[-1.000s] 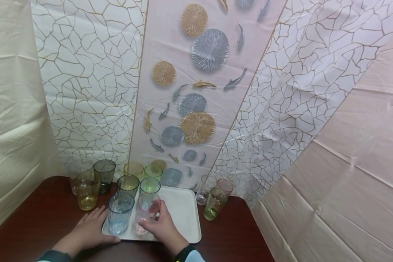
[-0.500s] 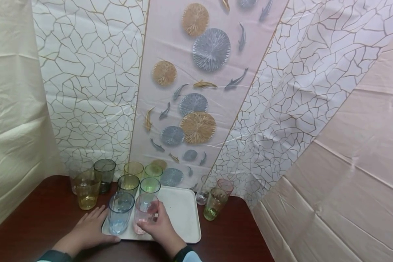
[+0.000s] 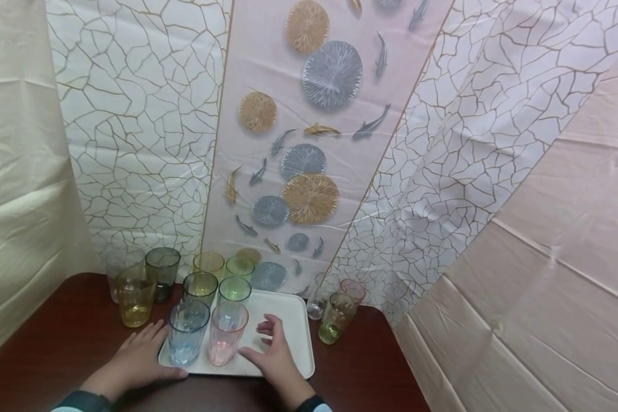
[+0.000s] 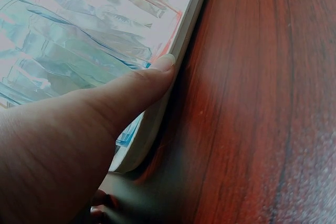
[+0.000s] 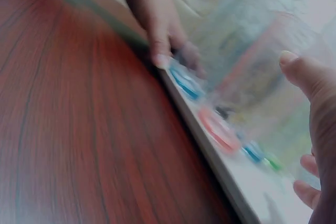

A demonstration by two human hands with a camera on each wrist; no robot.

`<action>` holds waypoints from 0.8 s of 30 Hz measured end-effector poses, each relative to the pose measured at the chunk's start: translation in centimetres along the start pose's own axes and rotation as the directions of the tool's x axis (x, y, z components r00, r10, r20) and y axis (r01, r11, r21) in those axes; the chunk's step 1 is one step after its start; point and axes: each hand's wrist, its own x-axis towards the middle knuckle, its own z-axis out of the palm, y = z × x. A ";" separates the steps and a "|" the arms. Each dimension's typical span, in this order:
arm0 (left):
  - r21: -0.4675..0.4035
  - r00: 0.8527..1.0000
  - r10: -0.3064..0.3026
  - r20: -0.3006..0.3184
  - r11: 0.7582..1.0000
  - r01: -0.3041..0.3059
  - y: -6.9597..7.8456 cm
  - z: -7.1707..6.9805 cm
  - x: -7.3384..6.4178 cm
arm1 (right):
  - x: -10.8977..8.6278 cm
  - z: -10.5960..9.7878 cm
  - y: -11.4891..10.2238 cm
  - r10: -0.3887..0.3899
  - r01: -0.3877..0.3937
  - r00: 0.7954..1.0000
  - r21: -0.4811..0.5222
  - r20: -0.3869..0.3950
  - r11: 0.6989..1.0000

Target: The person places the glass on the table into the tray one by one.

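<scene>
A patterned cloth (image 3: pixel 332 77) with gold and grey discs and fish hangs behind a dark red-brown wooden bench (image 3: pixel 360 377). On the bench lies a white rectangular tray (image 3: pixel 298 326). The left hand (image 3: pixel 140 356) is at its near left corner, fingers straight, thumb on the front rim. The right hand (image 3: pixel 275 352) is over the tray, fingers spread and loosely bent, holding nothing; its thumb tip is just beside a pink-rimmed tumbler (image 3: pixel 226 337), and I cannot tell whether they touch. That tumbler stands upright near the tray's front edge, right of a blue-rimmed tumbler (image 3: pixel 186 339). Behind these two stand an olive tumbler (image 3: pixel 201 288) and a green tumbler (image 3: pixel 234 290), then a yellow tumbler (image 3: pixel 209 264) and a light-green tumbler (image 3: pixel 241 266), bases hidden. Clear, smoky and amber tumblers (image 3: pixel 136 297) stand left of the tray; clear, pink and green-based tumblers (image 3: pixel 336 320) stand right.
</scene>
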 end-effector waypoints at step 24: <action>-0.009 0.999 -0.010 0.031 1.000 0.010 0.0 -0.1 0.3 | 2.1 -15.5 8.6 0.244 -0.325 0.794 -0.049 -0.556 0.945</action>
